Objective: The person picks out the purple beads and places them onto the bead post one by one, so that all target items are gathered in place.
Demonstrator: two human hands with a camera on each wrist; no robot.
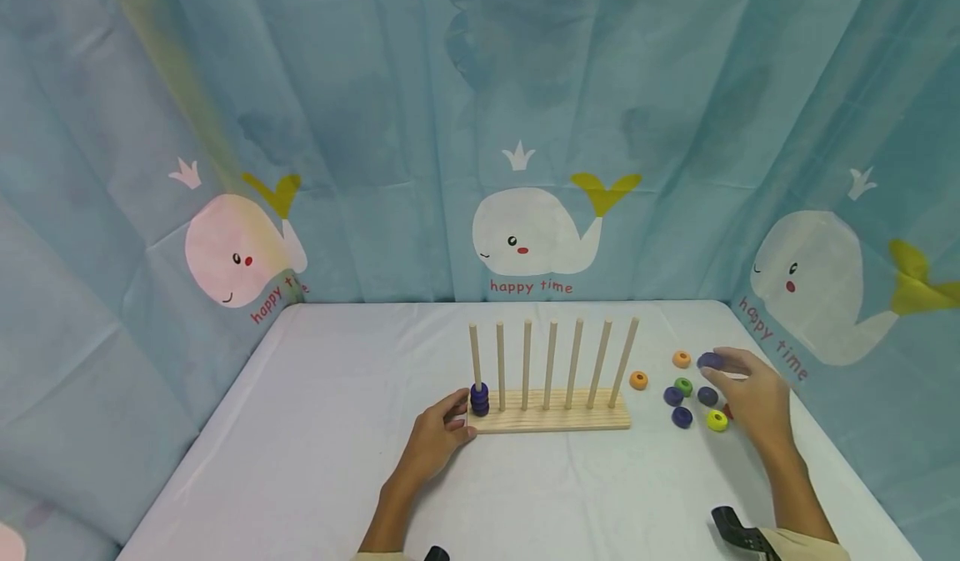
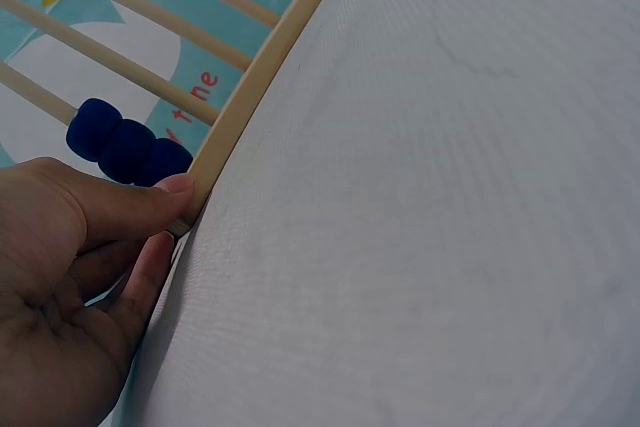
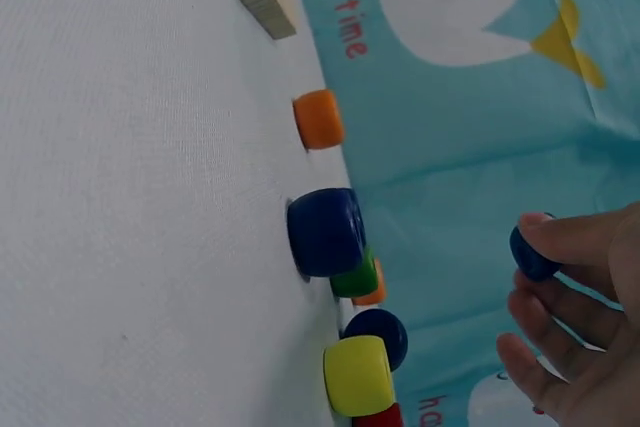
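Bead-threading, apparently by colour, looked to be the step in hand. At nine o'clock of the wooden rack (image 1: 555, 421), the left hand (image 1: 441, 426) pinched its end between thumb and fingers, presumably to steady it. Three blue beads (image 1: 480, 400) sat stacked on the leftmost peg (image 1: 476, 357); the other pegs (image 1: 527, 365) stood bare. Toward half past two, the right hand (image 1: 757, 396) pinched another blue bead (image 1: 709, 361) off the table, above loose beads (image 1: 682, 417) near three o'clock. The next move seemed to call for carrying it toward nine o'clock, over that peg's tip, hole aligned; its present angle could not be told.
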